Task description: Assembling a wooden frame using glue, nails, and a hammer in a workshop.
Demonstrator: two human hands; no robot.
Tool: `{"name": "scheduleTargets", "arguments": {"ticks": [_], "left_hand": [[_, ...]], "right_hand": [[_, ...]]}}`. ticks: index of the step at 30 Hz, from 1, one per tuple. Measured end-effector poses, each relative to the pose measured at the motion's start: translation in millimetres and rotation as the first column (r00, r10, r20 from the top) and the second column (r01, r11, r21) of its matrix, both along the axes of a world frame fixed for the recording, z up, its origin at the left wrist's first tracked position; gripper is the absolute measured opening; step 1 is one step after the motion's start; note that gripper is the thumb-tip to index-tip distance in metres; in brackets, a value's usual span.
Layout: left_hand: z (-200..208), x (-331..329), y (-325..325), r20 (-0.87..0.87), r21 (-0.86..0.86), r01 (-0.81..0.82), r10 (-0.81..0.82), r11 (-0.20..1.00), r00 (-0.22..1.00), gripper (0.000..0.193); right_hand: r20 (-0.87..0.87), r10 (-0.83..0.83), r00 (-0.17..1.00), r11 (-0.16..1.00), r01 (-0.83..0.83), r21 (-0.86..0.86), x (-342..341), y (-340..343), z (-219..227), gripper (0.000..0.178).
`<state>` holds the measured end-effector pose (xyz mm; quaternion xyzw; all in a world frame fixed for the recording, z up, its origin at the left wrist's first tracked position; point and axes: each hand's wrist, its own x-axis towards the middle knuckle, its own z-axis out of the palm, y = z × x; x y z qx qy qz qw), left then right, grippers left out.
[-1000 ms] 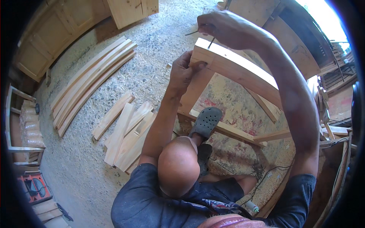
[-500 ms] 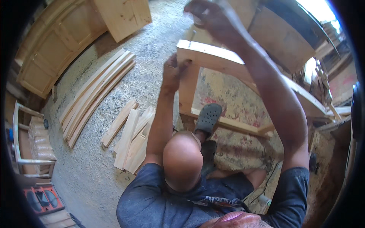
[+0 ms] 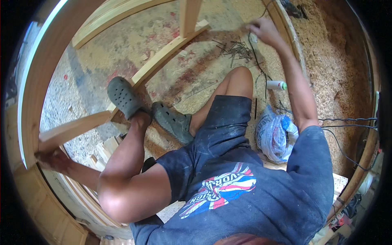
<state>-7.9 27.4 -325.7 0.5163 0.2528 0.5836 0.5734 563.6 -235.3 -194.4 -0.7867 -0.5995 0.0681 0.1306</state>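
Note:
A wooden frame of planed boards (image 3: 36, 87) stands across the far left, with a lower rail (image 3: 163, 57) running near my feet. At the frame's near corner, my left hand (image 3: 53, 160) grips the wood; part of its fingers is hidden behind the board. My right hand (image 3: 267, 32) is stretched out at the upper right, fingers extended and a little bent, with nothing visible in them. It hovers beside a thin black cable (image 3: 254, 51), close to a loose pile of thin dark nails (image 3: 237, 51) on the floor.
My clog-clad foot (image 3: 124, 96) is against the lower rail. Right of my knee are a white bottle (image 3: 275, 85) and a knotted clear plastic bag (image 3: 271, 136). Sawdust (image 3: 335, 77) lies beyond a wooden edge (image 3: 292, 34). Cables (image 3: 347, 119) run behind my right arm.
The view has swung right. My right hand has left the frame's top corner, where a nail stood up, and moved toward the nail pile. My left hand stays at the frame.

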Motion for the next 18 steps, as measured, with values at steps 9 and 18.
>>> {"name": "scheduleTargets", "arguments": {"ticks": [9, 18], "left_hand": [[-70, 123, -40, -0.028, -0.064, 0.145, -0.147, 0.987, 0.989, 0.054], [-94, 170, -49, -0.047, -0.048, 0.215, -0.217, 0.975, 0.975, 0.055]], "right_hand": [[0.053, -0.240, 0.969, 0.948, 0.222, 0.230, 22, -54, -191, 0.015], [-0.166, 0.372, 0.913, 0.857, -0.407, -0.318, 29, -51, -205, 0.016]]}}
